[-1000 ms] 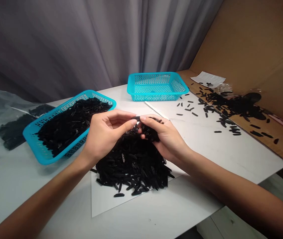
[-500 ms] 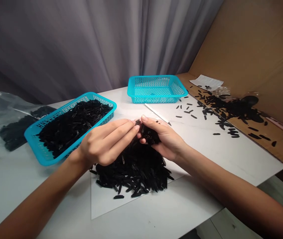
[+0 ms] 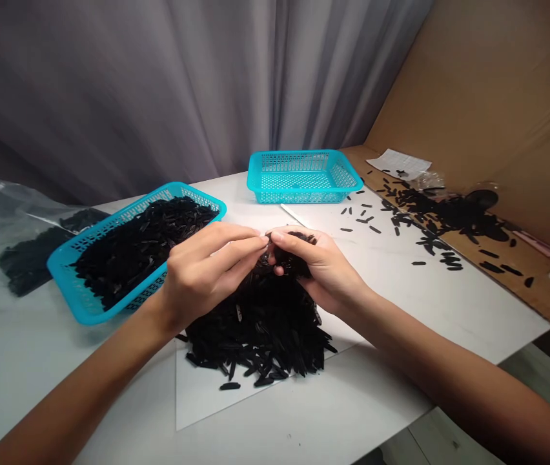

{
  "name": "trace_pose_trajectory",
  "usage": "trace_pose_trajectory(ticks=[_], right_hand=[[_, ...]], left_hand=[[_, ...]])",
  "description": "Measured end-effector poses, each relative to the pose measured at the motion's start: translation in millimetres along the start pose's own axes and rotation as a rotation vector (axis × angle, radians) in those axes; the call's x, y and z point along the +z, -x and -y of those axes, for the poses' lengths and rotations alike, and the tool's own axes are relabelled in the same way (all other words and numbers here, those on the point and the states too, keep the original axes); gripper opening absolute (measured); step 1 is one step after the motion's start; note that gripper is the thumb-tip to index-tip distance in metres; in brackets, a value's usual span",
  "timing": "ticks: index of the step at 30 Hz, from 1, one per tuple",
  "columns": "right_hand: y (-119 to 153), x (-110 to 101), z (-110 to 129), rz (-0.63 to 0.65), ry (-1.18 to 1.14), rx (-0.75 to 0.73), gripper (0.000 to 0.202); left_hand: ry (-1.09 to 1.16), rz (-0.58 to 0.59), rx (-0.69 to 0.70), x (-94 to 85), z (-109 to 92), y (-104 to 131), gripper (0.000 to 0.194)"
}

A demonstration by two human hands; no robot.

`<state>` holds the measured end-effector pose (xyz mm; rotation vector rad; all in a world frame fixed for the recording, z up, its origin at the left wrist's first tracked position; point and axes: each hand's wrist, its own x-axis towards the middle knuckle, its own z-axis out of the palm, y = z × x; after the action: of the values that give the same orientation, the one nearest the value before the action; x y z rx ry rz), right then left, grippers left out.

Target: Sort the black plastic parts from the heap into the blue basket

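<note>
My right hand is curled around a clump of small black pieces. My left hand meets it from the left, its fingertips pinched together at the right thumb; whatever lies between them is too small to name. Below both hands, a heap of black elongated pieces rests on a white sheet. To the left, a blue basket is filled with similar black pieces. Farther back stands a second blue basket with no pieces visible inside.
A clear plastic bag with black contents lies at the left. A white pen-like tool is behind my hands. Loose black pieces spread over the table and cardboard at the right, near a paper. A grey curtain hangs behind.
My left fingers have bent a little and their tips have shifted slightly against the right thumb. My right hand still holds its clump. The view has moved slightly.
</note>
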<state>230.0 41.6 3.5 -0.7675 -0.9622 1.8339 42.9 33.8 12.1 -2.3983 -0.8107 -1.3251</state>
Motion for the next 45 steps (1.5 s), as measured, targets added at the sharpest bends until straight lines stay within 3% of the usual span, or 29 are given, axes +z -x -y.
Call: trace_pose_trajectory(ticks=[2,6,9,14,18,30,38,41,43,45], right_hand=[[1,1,0,-0.006,-0.007,0.001,0.016],[2,2,-1,-0.047,-0.006,-0.024,0.018],[2,2,-1,-0.052,-0.006,-0.013,0.019],[2,-1,-2,-0.019,-0.014,0.048,0.018],[2,0,-1,-0.028,-0.035,0.063,0.018],[3,2,0,0.007,-0.037,0.013,0.02],[1,1,-4,0.035,-0.1,0.06,0.017],[1,1,-5,0.018,-0.117,0.086,0.017],[1,0,-5,-0.012,-0.13,0.115,0.019],[1,-1,-5,-0.035,-0.161,0.155,0.021]], left_hand=[[0.073,-0.006,-0.146,1.1,-5,-1,0.022],[0.361,0.036,-0.619,2.4,-14,-4,0.02],[0.591,0.057,-0.887,3.7,-17,-7,0.013],[0.911,0.035,-1.202,3.5,-17,-9,0.02],[1.085,0.052,-1.352,2.0,-18,-10,0.016],[1.248,0.084,-1.442,-2.3,-15,-14,0.007],[1.084,0.093,-1.346,-1.4,-23,-16,0.015],[0.854,0.107,-1.206,-6.2,-17,-16,0.015],[0.51,0.09,-1.013,-16.7,0,-14,0.013],[0.014,0.006,-0.76,-31.9,24,-11,0.013]])
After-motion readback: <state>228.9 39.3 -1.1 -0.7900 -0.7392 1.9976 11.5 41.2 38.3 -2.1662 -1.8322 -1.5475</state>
